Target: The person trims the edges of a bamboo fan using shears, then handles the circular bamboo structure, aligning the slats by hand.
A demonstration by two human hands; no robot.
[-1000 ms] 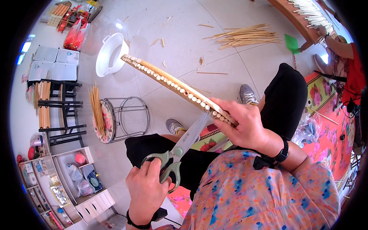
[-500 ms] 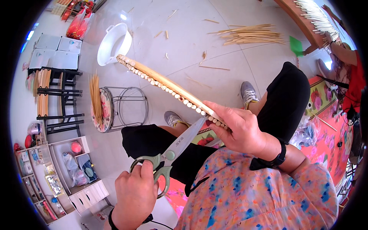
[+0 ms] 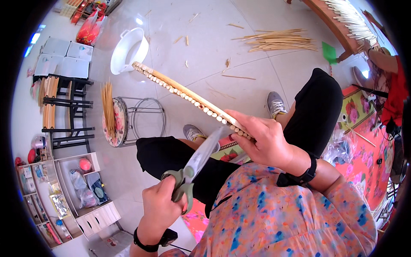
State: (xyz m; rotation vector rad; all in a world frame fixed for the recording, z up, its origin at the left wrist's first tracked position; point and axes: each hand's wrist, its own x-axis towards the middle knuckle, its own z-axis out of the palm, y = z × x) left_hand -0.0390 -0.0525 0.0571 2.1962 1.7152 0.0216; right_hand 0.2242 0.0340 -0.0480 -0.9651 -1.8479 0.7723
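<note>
My right hand [image 3: 266,139] grips one end of a long strip of short round sticks [image 3: 184,94], laid side by side with their cut ends showing along the lower edge. The strip slants up and to the left over my knees. In my left hand [image 3: 165,203] are scissors [image 3: 195,162] with green handles, my fingers closed round the loops. Their blades look pressed together, somewhat blurred, and the tips lie close to the strip's underside near my right thumb. Whether they touch it, I cannot tell.
Beyond the strip stands a white basin [image 3: 128,51]. A round stool [image 3: 115,122] at left carries a bundle of thin sticks [image 3: 108,107]. More sticks [image 3: 280,40] and offcuts lie on the tiled floor. At far right another person's arm [image 3: 383,59] reaches toward a wooden table [image 3: 332,25].
My left hand has shifted right and turned the scissors, whose blades were slightly farther left and larger-looking at the handles before. The strip and right hand have barely moved.
</note>
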